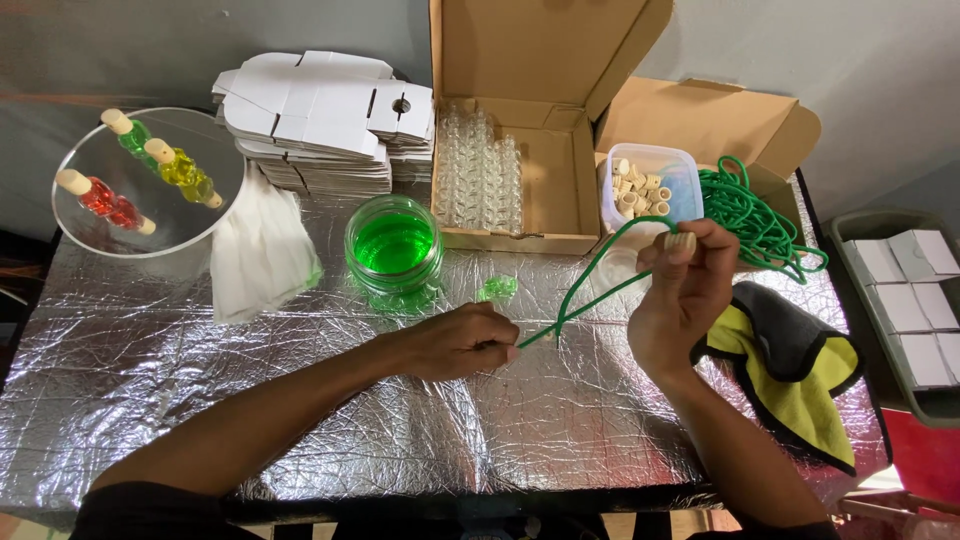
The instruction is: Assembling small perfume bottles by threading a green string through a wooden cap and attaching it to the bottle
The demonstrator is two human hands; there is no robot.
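Observation:
My right hand (pixel 683 290) is raised over the foil-covered table (pixel 200 400) and pinches a small cork stopper (pixel 680 241) between thumb and fingers. A green cord (pixel 592 277) loops from the stopper down to my left hand (pixel 462 340), which grips the cord's doubled end low above the table. The rest of the cord lies in a tangled pile (pixel 757 220) at the back right. A small bottle of green liquid (pixel 497 288) lies on the foil just beyond my left hand.
An open glass jar of green liquid (pixel 393 246) stands at centre. Behind it sit a cardboard box of empty small bottles (pixel 480 175), a tub of corks (pixel 645 188), flat white cartons (pixel 320 120), a round plate with coloured bottles (pixel 140 180), and a yellow-black cloth (pixel 800 370).

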